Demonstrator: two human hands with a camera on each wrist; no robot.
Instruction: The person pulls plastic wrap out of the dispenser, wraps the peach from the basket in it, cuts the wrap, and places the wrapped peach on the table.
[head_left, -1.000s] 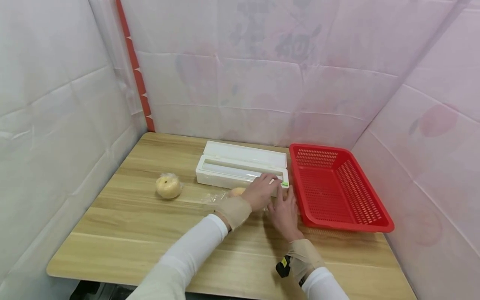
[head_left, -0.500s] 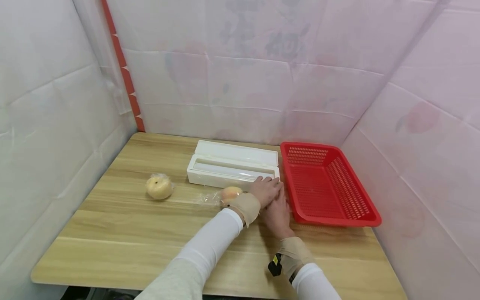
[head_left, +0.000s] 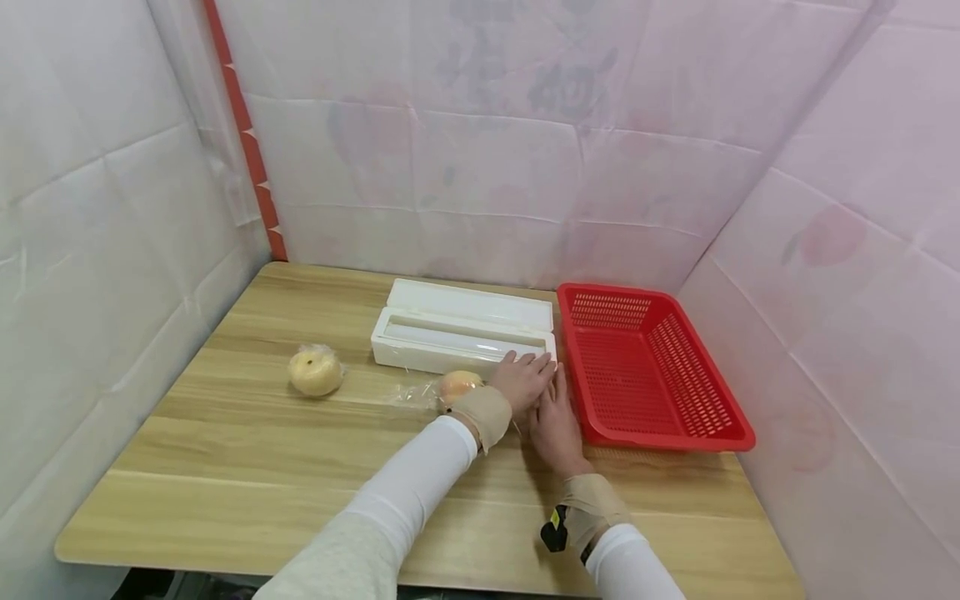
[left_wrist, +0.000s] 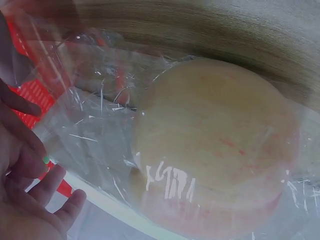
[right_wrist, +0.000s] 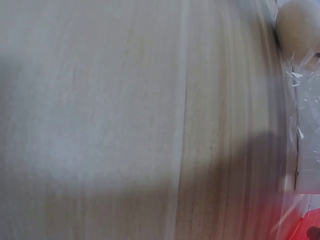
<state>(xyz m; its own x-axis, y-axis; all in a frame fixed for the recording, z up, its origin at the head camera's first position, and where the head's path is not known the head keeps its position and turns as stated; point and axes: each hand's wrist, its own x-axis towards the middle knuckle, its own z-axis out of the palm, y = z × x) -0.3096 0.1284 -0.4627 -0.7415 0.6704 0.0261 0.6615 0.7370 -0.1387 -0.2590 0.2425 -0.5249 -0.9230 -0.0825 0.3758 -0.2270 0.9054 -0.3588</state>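
Observation:
A long white cling film box (head_left: 408,354) lies with its lid (head_left: 468,304) folded back and a film roll (head_left: 450,335) inside. My left hand (head_left: 522,382) rests at the box's right front edge. In the left wrist view, its fingers (left_wrist: 52,182) are bent, with a small green piece at one fingertip. My right hand (head_left: 557,427) reaches the same corner, its visible fingers fairly straight. Clear film (left_wrist: 95,130) extends from the hands over a round, yellow-pink fruit (left_wrist: 215,145) in front of the box. What the fingertips grip is hidden.
A red plastic basket (head_left: 663,442) stands right of the box. A yellow round fruit (head_left: 315,371) in clear film sits at left on the wooden table (head_left: 225,492). White sheets (head_left: 480,167) hang around the table's back and sides.
My left hand has shifted slightly at the box's right corner, and more of the fruit shows beside its wrist. The green piece is hidden now in the head view. The whole view has shifted slightly.

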